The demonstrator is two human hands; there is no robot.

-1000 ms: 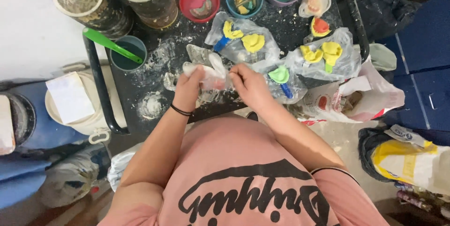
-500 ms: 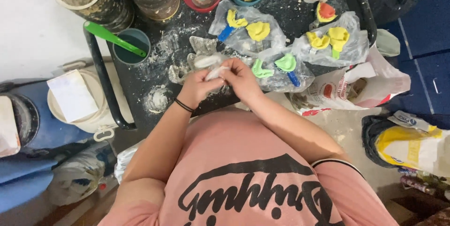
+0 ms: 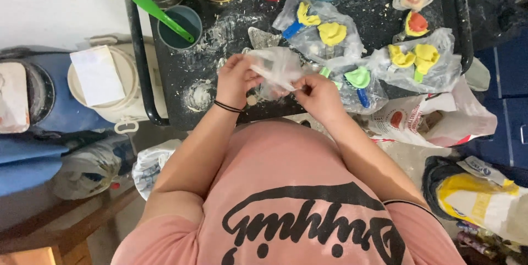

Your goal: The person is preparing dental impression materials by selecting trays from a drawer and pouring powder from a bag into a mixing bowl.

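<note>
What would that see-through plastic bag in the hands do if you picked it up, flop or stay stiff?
The crumpled clear plastic bag would probably flop: it already sags and wrinkles between the left hand and right hand. It looks thin, so it is likely very light. The film may be a bit slippery, so a pinching grip seems wise.

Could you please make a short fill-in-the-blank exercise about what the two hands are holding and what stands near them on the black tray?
1. Both the left hand and the right hand hold a clear plastic ____.
2. On the left wrist sits a thin ____ band.
3. The round cup near the tray's left edge holds a spatula whose colour is ____.
4. The person's shirt is ____.

Missing words: bag; black; green; pink
</note>
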